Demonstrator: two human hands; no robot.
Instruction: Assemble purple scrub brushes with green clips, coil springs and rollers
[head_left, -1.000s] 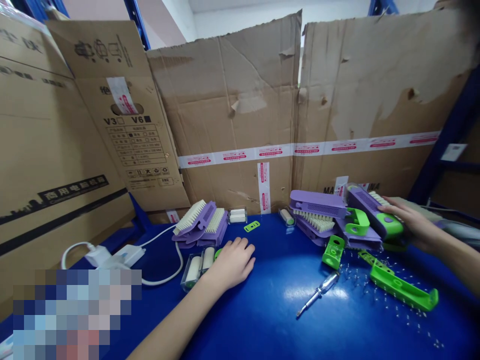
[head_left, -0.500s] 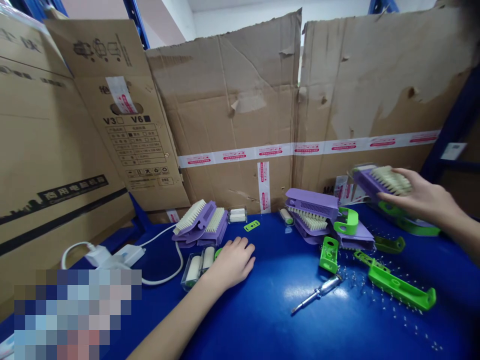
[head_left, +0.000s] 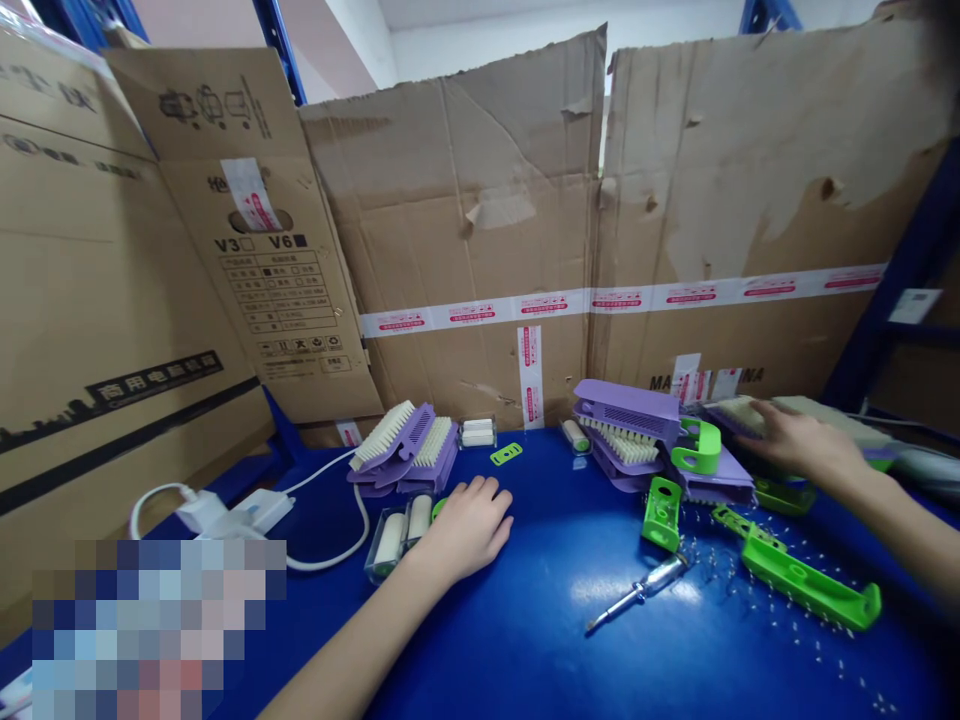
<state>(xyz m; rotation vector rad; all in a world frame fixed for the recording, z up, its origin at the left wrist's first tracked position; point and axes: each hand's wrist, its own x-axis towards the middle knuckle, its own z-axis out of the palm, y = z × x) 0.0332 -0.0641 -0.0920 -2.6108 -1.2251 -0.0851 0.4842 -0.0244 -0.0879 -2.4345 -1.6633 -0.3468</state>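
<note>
My left hand point(head_left: 474, 522) rests palm down on the blue table with its fingers loosely bent. Beside its wrist are clear cases holding white rollers point(head_left: 390, 540), and part of a green piece peeks out from under it. At the back right, my right hand point(head_left: 795, 440) is closed over a purple brush block with cream bristles point(head_left: 739, 416); its fingertips are partly hidden and blurred. Left of that hand lies a stack of purple bristled pieces point(head_left: 626, 412) with a green bracket point(head_left: 697, 447). A second purple brush pile point(head_left: 409, 445) sits beyond my left hand.
A screwdriver point(head_left: 637, 592) lies at centre right. Long green holders point(head_left: 810, 580), a short green bracket point(head_left: 662, 513) and scattered small screws point(head_left: 795, 630) are around it. White cables with a plug point(head_left: 202, 512) lie at left. Cardboard walls point(head_left: 480, 220) enclose the back.
My right hand has come down with the purple brush from above the table to the back right. My left hand stays in place.
</note>
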